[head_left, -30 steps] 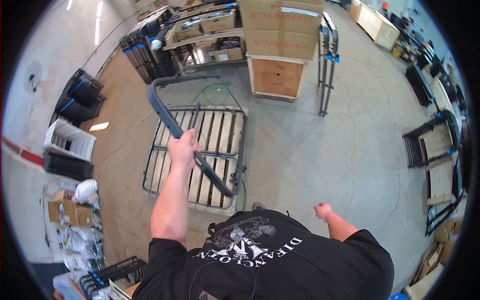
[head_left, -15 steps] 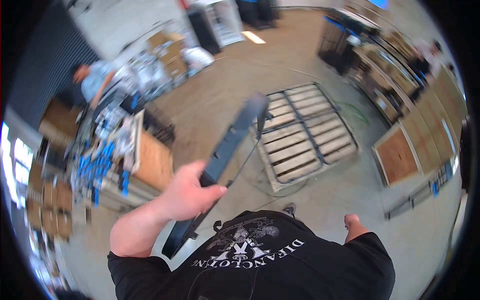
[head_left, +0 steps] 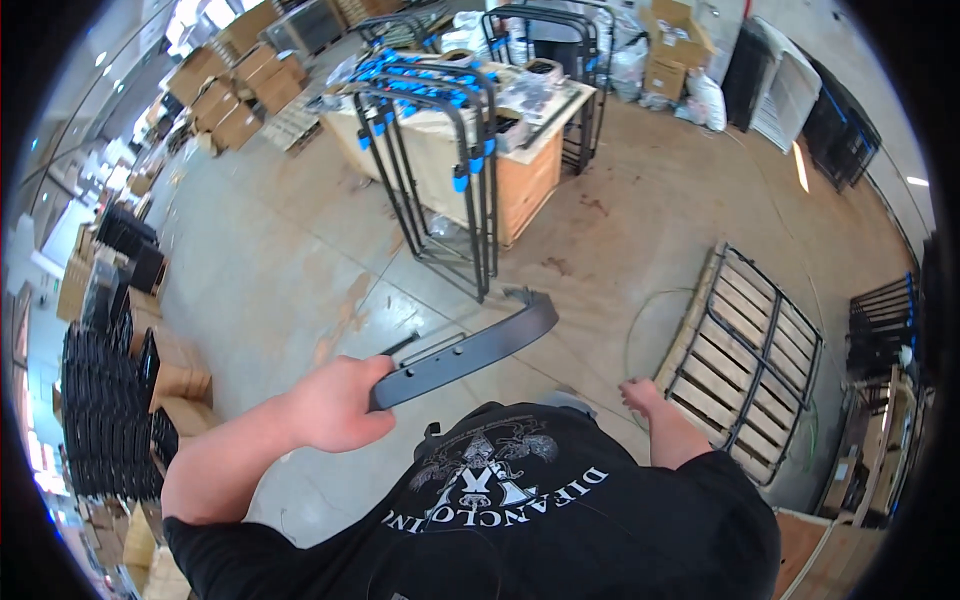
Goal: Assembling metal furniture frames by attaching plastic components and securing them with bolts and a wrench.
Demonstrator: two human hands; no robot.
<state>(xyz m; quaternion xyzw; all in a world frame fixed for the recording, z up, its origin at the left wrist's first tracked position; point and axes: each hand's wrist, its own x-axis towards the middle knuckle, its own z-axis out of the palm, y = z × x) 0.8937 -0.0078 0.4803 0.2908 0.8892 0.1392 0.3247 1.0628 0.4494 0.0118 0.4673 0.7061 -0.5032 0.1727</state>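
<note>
My left hand (head_left: 342,405) is closed around one end of a dark grey metal bar (head_left: 470,352). Several holes run along the bar's broad face, and its far end bends round. A thin black rod lies along its far side; how it joins the bar is hidden. My right hand (head_left: 638,397) hangs low on the right, near the edge of a wooden pallet (head_left: 690,345). Its fingers are loosely curled and apart, with nothing seen in them. Resting on the pallet is a black tubular metal frame (head_left: 752,350).
Ahead, black upright frames (head_left: 478,220) with blue clips lean by a wooden workbench (head_left: 532,185) covered in blue parts. Stacked black parts (head_left: 100,410) and cardboard boxes (head_left: 185,380) stand at left. A rack (head_left: 880,330) is at far right. Thin hose lies near the pallet.
My view has swung left, so the pallet now sits farther right and the workbench ahead. The bar in my left hand has turned from steeply upright to nearly level.
</note>
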